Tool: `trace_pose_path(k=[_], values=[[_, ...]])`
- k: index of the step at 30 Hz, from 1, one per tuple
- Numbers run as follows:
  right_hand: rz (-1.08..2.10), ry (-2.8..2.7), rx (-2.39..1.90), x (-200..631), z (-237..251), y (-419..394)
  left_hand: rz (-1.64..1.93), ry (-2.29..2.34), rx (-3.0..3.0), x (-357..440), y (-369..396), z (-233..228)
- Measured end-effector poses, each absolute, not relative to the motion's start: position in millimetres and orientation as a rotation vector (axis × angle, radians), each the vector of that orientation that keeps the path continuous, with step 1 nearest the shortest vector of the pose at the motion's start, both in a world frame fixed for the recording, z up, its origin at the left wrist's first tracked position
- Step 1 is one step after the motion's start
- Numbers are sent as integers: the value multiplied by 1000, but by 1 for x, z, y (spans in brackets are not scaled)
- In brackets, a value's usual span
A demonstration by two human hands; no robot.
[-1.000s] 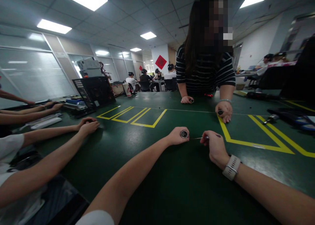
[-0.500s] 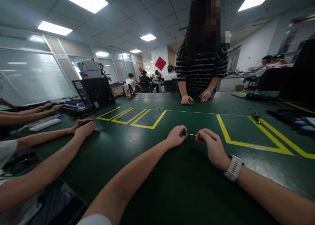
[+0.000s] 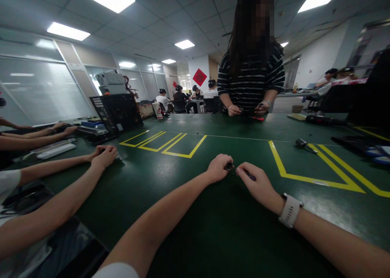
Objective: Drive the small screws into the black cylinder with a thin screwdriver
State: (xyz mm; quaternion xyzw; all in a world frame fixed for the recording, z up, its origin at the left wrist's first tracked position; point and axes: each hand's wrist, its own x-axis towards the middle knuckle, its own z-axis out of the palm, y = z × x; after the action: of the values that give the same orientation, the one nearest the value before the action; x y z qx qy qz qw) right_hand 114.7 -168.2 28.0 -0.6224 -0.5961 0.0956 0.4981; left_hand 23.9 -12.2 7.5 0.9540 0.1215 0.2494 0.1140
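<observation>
Several bare forearms (image 3: 45, 213) of other people along the left edge of the green table (image 3: 195, 229), hands resting flat or loosely curled near a white bar (image 3: 56, 151) lying on the mat. Farther back on that side, a black open case (image 3: 117, 113), set well clear of the working area. Yellow taped boxes (image 3: 166, 142) on the mat ahead, apparently marking places for parts.

Mid-table: left hand (image 3: 217, 169) curled into a loose fist, fingers pressed together around a small dark round part (image 3: 229, 166), thumb side up, heel seemingly planted on the mat, probably to keep the part steady. Touching it from the right, right hand (image 3: 257, 184) with thumb and forefinger pinching a thin dark-handled tool (image 3: 248, 175), tip seemingly meeting the round part; remaining fingers tucked under, wrist low for fine control. White watch (image 3: 289, 211) on that wrist. Exact contact between tool tip and part too small to tell.

Beyond, across the table, a standing person in a striped top (image 3: 251, 81), both hands close together at the far edge over a red-handled tool (image 3: 257, 118). Farther right, a small dark tool (image 3: 304, 145) lying loose inside the yellow corner marking (image 3: 319, 176), well apart from both near hands. More seated people in the background
</observation>
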Motion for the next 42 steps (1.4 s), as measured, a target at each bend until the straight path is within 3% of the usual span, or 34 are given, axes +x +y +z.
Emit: trace_pose_path(k=[7, 11, 15, 21, 29, 42], values=[[779, -822, -1158, 130, 22, -159, 691, 295, 2649, 24, -10, 10], [929, -603, -1087, 132, 20, -157, 668, 268, 2602, 24, -11, 10], [906, -596, -1099, 131, 18, -157, 661, 320, 2643, 25, -11, 9], [605, -1003, -1247, 124, 18, -160, 632, 358, 2804, 24, -12, 10], [999, -638, -1104, 134, 19, -156, 656, 248, 2721, 24, -9, 9], [981, -563, -1084, 135, 16, -154, 656, 439, 2673, 26, -8, 7]])
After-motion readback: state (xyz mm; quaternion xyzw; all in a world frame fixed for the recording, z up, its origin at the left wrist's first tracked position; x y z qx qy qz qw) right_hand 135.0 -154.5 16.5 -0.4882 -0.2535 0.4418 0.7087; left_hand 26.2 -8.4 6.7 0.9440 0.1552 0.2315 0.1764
